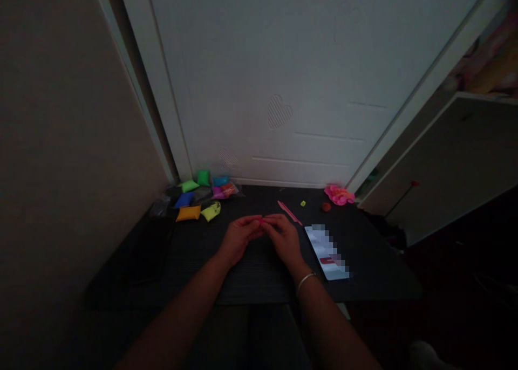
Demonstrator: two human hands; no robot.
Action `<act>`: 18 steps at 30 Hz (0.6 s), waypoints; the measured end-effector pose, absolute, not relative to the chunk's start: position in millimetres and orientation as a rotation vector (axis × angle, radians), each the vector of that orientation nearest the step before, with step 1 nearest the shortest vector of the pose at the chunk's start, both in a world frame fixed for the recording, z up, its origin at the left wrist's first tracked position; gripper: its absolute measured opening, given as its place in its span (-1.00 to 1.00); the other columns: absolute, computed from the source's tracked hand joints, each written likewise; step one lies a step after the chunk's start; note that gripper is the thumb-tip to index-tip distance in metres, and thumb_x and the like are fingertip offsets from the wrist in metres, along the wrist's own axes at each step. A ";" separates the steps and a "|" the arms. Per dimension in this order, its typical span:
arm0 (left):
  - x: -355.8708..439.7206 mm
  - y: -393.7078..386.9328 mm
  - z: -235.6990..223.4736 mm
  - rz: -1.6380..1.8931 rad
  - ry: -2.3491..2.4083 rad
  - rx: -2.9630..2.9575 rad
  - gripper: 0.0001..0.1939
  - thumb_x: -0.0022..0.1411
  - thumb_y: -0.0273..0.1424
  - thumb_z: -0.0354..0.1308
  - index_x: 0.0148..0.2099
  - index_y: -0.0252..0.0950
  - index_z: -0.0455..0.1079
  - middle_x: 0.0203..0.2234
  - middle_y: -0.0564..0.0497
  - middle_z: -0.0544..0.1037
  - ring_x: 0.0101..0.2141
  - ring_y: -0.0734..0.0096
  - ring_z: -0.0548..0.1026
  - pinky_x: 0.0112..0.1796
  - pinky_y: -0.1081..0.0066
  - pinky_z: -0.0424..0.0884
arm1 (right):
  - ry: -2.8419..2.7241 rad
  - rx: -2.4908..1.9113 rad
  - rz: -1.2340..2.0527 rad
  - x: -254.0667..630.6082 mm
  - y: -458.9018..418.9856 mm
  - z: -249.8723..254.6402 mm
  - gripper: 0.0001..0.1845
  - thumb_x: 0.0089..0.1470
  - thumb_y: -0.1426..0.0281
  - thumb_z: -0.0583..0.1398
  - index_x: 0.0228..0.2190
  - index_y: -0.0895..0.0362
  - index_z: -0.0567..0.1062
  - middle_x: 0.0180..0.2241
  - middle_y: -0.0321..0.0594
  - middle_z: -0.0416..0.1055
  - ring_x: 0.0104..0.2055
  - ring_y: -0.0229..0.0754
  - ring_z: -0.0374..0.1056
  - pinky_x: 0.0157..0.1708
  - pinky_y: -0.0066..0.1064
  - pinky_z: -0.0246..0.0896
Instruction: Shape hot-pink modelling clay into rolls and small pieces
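Note:
Over the middle of the dark table [259, 283], my left hand [239, 237] and my right hand [284, 237] meet at the fingertips. Between them they pinch a small piece of pink modelling clay [261, 220], mostly covered by the fingers. Just beyond my right hand lie thin pink modelling tools [290, 212]. A lit phone or tablet screen [327, 251], partly pixelated, rests to the right of that hand. Farther back are a tiny yellow lump [303, 203], a reddish-brown lump [326, 207] and a ruffled pink piece [340, 195].
Several coloured clay packets, among them an orange packet [188, 213], a yellow packet [211, 211] and a green packet [203, 177], lie at the back left. A dark flat object [148, 248] sits at the left edge. A white door panel [259, 79] stands behind the table.

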State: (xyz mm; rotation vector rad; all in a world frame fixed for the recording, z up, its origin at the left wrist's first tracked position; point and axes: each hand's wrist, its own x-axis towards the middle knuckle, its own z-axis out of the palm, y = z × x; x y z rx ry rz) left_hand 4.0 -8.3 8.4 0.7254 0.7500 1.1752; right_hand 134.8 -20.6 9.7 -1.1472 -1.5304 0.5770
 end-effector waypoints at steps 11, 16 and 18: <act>5.3 -6.7 6.1 1.222 0.917 0.949 -0.75 -0.20 -0.38 0.30 -0.39 -0.38 0.46 -0.51 -0.01 0.54 -0.48 0.48 0.45 -0.36 0.43 0.38 | -1.477 -1.175 0.706 136.1 -20.1 10.8 -0.85 -0.05 0.32 0.14 -0.47 0.11 0.49 -0.42 -0.25 0.39 -0.33 -0.23 0.32 -0.31 -0.41 0.20; 4.9 -7.2 6.5 1.230 0.938 0.969 -0.76 -0.18 -0.36 0.28 -0.39 -0.37 0.46 -0.51 0.00 0.53 -0.48 0.48 0.45 -0.37 0.44 0.38 | -1.447 -1.161 0.769 134.9 -19.3 11.3 -0.81 -0.07 0.33 0.16 -0.35 0.09 0.49 -0.35 -0.23 0.41 -0.28 -0.21 0.32 -0.30 -0.41 0.21; 4.9 -7.2 6.4 1.226 0.931 0.979 -0.74 -0.17 -0.36 0.28 -0.36 -0.37 0.46 -0.49 -0.02 0.54 -0.48 0.48 0.44 -0.37 0.43 0.38 | -1.446 -1.176 0.774 135.1 -18.8 11.2 -0.83 -0.09 0.32 0.17 -0.40 0.10 0.50 -0.39 -0.24 0.41 -0.30 -0.20 0.33 -0.30 -0.40 0.21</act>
